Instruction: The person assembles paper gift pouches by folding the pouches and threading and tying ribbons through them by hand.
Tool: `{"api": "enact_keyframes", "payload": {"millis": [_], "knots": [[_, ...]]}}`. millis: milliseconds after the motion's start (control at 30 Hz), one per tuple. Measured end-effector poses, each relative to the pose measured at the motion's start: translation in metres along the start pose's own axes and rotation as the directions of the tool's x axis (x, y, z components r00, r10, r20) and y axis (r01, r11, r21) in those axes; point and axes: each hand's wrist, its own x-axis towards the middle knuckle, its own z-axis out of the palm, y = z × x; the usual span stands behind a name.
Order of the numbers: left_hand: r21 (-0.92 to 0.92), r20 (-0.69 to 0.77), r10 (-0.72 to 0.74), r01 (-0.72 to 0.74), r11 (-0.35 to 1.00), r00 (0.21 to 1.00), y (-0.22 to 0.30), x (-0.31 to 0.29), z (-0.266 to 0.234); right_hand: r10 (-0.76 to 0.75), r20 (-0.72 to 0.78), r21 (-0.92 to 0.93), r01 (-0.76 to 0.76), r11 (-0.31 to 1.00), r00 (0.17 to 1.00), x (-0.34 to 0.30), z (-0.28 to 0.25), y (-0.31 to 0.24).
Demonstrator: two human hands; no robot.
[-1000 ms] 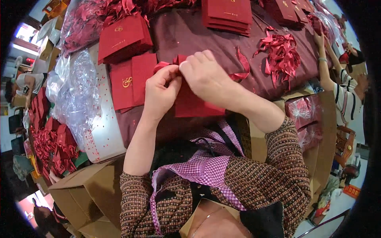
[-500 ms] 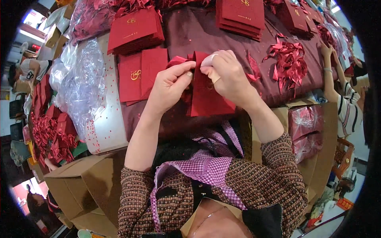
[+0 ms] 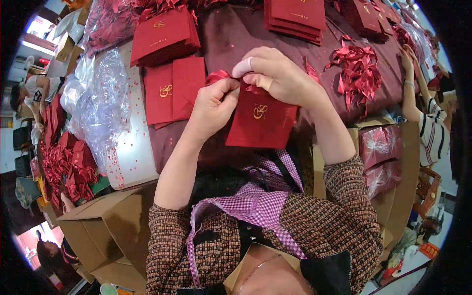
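Note:
A small red paper bag (image 3: 260, 120) with a gold emblem lies face up in front of me, its top edge under my fingers. My right hand (image 3: 287, 78) is closed on that top edge, with white and tan coverings on the fingertips. A red satin ribbon (image 3: 218, 76) comes out at the bag's upper left. My left hand (image 3: 215, 108) pinches this ribbon beside the bag's top corner. Just where the ribbon meets the bag is hidden by my fingers.
Flat red bags (image 3: 186, 93) lie left of my hands, below a bag stack (image 3: 164, 39). Another stack (image 3: 295, 19) stands at the far side. Loose ribbons (image 3: 360, 76) lie to the right. Clear plastic (image 3: 105, 98) covers the left. Open cartons (image 3: 103, 211) flank me. Another person's arm (image 3: 409, 83) reaches in at right.
The bag has turned from side-on, so its emblem side now faces up. My right hand has shifted left along the top edge, close to my left hand, which moved slightly right.

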Motion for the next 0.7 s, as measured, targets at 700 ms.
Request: {"api": "enact_keyframes", "payload": {"millis": [700], "knots": [[0.396, -0.391, 0.223, -0.055, 0.917, 0.893, 0.026, 0.004, -0.013, 0.427, 0.130, 0.230, -0.446, 0.865, 0.895, -0.028, -0.036, 0.009]]}}
